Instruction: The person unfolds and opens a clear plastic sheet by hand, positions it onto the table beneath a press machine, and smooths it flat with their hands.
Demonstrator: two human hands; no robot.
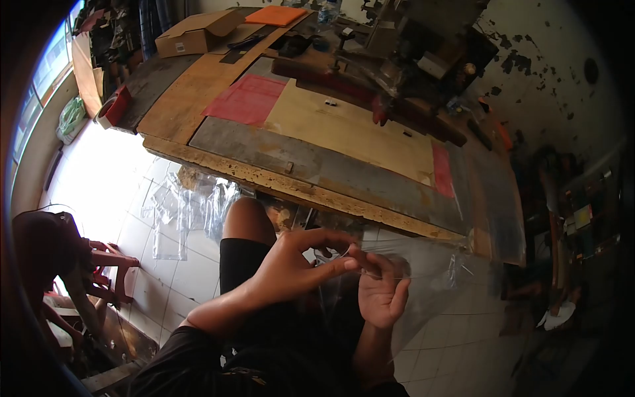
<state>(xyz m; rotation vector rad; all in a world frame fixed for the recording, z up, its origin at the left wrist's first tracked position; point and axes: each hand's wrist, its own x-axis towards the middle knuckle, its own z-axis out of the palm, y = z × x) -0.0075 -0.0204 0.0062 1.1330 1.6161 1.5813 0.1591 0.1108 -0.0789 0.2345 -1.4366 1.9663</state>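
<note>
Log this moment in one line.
left hand: at clear plastic film; right hand: at film, palm showing; exact grip: unclear; workbench: ahead

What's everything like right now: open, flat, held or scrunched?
Clear plastic: held, see-through
Left hand: fingers and thumb pinched together
Right hand: palm showing, fingers bent
Yellow sheet: flat
Orange sheet: flat
Cardboard box: seems partly open
Green bag: scrunched

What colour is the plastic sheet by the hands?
The plastic sheet is clear and see-through, with pale shiny glints; the head view shows it best.
</note>
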